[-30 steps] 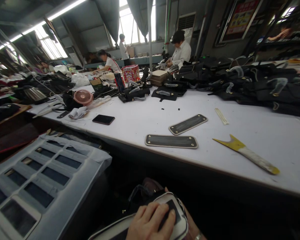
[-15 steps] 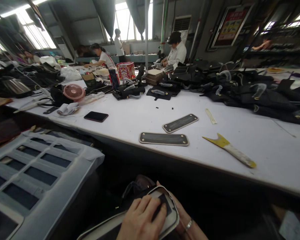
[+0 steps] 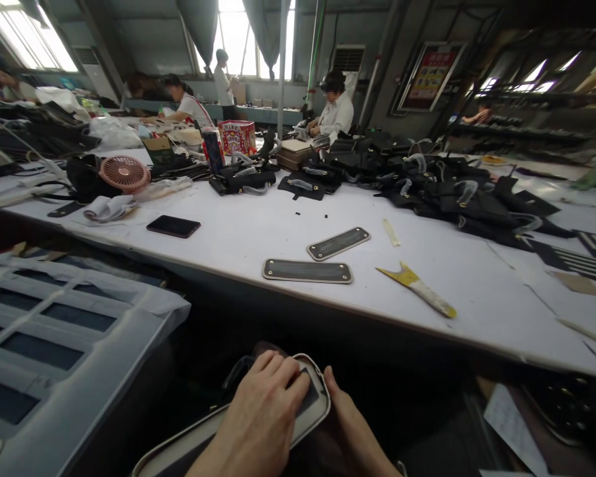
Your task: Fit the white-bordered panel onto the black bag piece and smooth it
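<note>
Fingers [image 3: 278, 374] of the left hand [image 3: 258, 417] are pressing flat on the cream-rimmed panel [image 3: 314, 405], right hand [image 3: 347, 424] bracing just beside; balancing below the table edge [image 3: 328, 308], it risks sliding off.

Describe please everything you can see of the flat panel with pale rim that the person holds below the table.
The panel is flat, dark in the middle, with a pale cream rim and rounded corners. It lies tilted, low in the picture, below the table edge. The left hand presses flat on top; the right hand touches its right end. Its lower part is hidden.
</note>
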Available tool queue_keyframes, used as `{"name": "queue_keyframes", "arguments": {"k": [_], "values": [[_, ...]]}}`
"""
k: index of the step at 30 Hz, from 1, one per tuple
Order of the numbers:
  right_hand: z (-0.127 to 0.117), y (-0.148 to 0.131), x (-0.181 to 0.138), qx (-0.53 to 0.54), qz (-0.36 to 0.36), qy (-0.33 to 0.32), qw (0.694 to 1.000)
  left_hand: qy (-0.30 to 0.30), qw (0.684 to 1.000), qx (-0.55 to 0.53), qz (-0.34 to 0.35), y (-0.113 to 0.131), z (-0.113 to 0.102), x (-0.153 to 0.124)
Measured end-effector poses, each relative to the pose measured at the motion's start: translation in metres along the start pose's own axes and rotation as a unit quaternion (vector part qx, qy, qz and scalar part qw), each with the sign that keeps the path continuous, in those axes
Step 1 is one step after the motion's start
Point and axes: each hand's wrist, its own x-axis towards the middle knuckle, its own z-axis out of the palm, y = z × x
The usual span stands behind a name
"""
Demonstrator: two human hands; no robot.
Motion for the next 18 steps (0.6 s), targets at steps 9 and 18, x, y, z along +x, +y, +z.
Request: {"name": "queue_keyframes", "arguments": {"k": [9, 18], "values": [[0.009, -0.043, -0.022, -0.357, -0.079, 0.009, 0.931, 0.027, 1.0, 0.0, 0.015, -0.012, -0.011, 0.005], [0.008, -0.045, -0.012, -0.402, -0.049, 0.037, 0.913, 0.088, 0.99, 0.054, 0.093, -0.039, 0.013, -0.001]]}}
